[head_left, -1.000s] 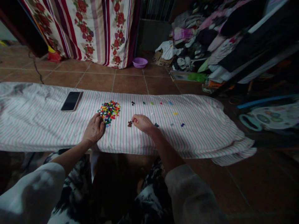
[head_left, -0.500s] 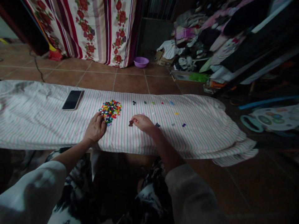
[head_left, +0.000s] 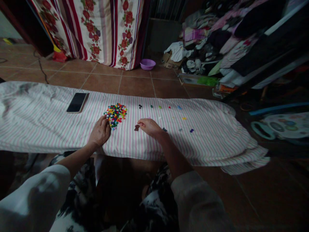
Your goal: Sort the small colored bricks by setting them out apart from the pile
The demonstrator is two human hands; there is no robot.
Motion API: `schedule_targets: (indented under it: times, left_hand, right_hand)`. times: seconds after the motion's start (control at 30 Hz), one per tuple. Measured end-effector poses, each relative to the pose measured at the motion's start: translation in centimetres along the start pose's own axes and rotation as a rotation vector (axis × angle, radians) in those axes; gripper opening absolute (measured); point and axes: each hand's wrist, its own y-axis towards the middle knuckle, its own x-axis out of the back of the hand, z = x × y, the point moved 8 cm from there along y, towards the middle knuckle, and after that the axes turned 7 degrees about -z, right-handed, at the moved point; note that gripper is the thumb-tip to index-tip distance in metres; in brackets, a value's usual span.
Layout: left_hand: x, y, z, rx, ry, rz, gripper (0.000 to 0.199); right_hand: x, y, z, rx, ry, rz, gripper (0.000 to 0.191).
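Note:
My left hand (head_left: 100,130) lies at the near left edge of a pile of small multicoloured beads (head_left: 117,112), fingers loosely bent and thumb apart, fingertips against the beads. My right hand (head_left: 150,127) is closed in a pinch just above and to the right of a small cluster of brown beads (head_left: 136,128). Whatever its fingertips hold is too small or hidden to make out. Beyond it sit little groups of black beads (head_left: 140,106), green beads (head_left: 159,107), blue beads (head_left: 179,107), yellow beads (head_left: 184,118) and purple beads (head_left: 191,130).
A striped cloth (head_left: 135,148) covers the long, low surface. On its left part lies a phone (head_left: 77,102). Past the far edge, a purple basin (head_left: 147,64) stands on the tiled floor by a flowered curtain (head_left: 103,32). Heaped clothes (head_left: 200,38) fill the back right.
My right hand has come slightly up off the brown beads, its fingers still pinched. My left hand keeps its place by the pile. The whole view has shifted a little.

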Motion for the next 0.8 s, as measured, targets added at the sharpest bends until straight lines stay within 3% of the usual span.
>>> schedule_targets:
  times: [0.27,0.6,0.8]
  left_hand:
    - [0.3,0.0,0.2,0.048,-0.033,-0.041,0.027]
    - [0.4,0.0,0.9,0.154,-0.085,-0.031,0.027]
    - [0.3,-0.3,1.5,0.189,-0.118,-0.04,0.034]
  right_hand:
    - [0.5,0.8,0.6,-0.01,-0.036,-0.048,0.026]
    - [-2.1,2.9,6.3,0.217,0.006,-0.044,0.028]
    - [-4.0,4.1,9.6,0.267,-0.034,0.007,0.031]
